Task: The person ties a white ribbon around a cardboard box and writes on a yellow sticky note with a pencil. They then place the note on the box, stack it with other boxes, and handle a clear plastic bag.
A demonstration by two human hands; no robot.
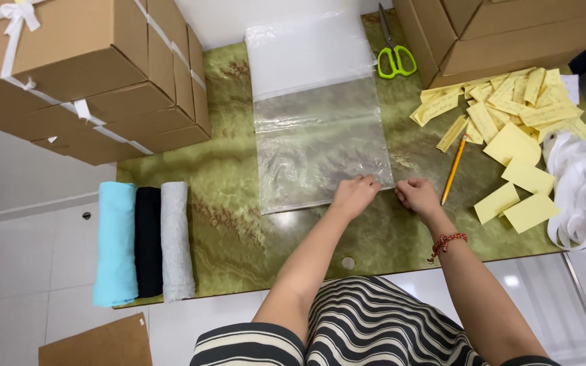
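A clear plastic zip bag [317, 135] lies flat on the green marbled table [232, 224], its far end over the table's back edge. My left hand [354, 195] rests on the bag's near right corner, fingers curled on the plastic edge. My right hand [416, 195] sits just right of that corner, fingertips touching the table beside the bag's edge; a red bead bracelet [446, 242] is on its wrist. Whether the right fingers pinch the bag cannot be told.
Three rolled cloths, light blue [115, 244], black [148, 240] and grey [176, 240], lie at the left. A pencil [454, 169], yellow paper slips [510, 115], white ribbon [581, 193], green scissors [395, 57] and cardboard boxes [89, 74] surround the bag.
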